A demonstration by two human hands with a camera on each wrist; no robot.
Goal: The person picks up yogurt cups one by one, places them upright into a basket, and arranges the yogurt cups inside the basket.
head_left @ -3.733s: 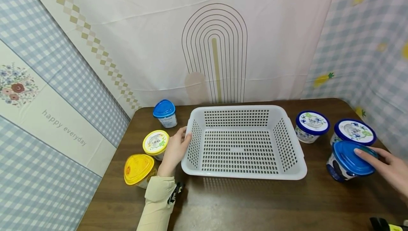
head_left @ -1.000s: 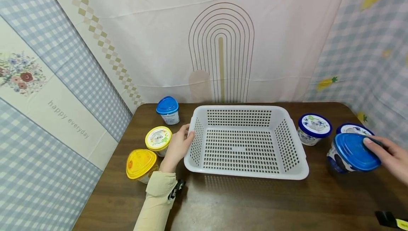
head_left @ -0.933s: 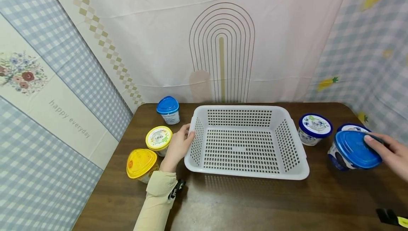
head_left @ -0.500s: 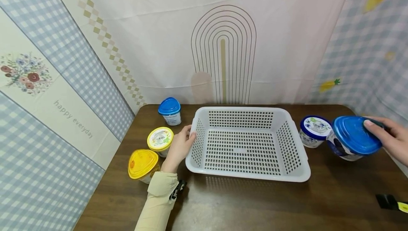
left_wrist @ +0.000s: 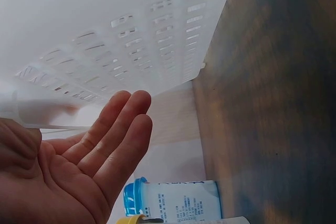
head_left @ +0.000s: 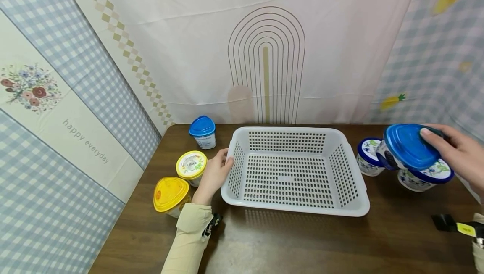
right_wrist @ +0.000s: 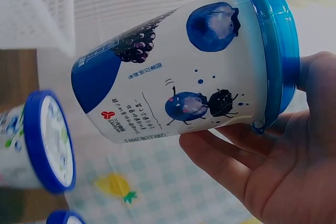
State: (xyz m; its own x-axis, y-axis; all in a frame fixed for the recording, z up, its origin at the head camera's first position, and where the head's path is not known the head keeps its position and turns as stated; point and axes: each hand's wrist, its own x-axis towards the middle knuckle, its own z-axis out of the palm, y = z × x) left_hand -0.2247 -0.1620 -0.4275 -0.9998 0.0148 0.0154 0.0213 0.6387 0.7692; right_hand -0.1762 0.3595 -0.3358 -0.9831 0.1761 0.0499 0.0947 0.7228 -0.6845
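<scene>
Blue-lidded tub [head_left: 410, 146]: in my remote feed, the right hand [head_left: 459, 154] is gripping it around the lid's edge, suspending it above the tabletop [head_left: 283, 244], right of the perforated basket [head_left: 285, 179]. It is partly hiding a round blue-rimmed tub [head_left: 438, 170] and a similar neighbouring tub [head_left: 366, 156]. Along the left, I am seeing a yellow triangular-lidded tub [head_left: 171, 194] standing nearest, then a round yellow-lidded tub [head_left: 191, 164]. The left hand [head_left: 213, 176] is holding the basket's left rim, thumb crossing over, fingers extending outside. Farther back, a small blue-topped tub [head_left: 203, 131] is standing near a hanging patterned cloth [head_left: 332, 59].
</scene>
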